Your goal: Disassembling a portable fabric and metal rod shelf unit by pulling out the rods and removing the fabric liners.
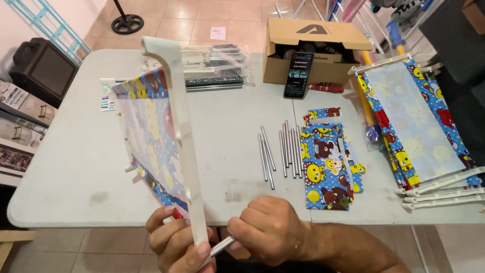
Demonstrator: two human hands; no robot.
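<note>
Both hands are closed on their work at the near edge of the table: the left hand (177,245) is wrapped around the lower end of a cream plastic side rail (183,136), thumb pressed against it, and the right hand (268,230) pinches a thin metal rod (218,248) whose tip meets the rail's bottom end. The rail stands nearly upright, rising away from the hands, with a panel of cartoon-print fabric (146,136) stretched off its left side, blue-edged and pale on its back.

Just beyond the right hand, on the grey table (65,167), lies a flat stack of the same print fabric pieces (326,167), and beside it to the left a loose row of metal rods (283,151). At the right edge sits a pile of finished fabric racks (419,131) with cream rails.

Farther back, a dark phone (298,75) leans against an open cardboard box (316,50), and bagged bundles of parts (217,65) lie to its left.
</note>
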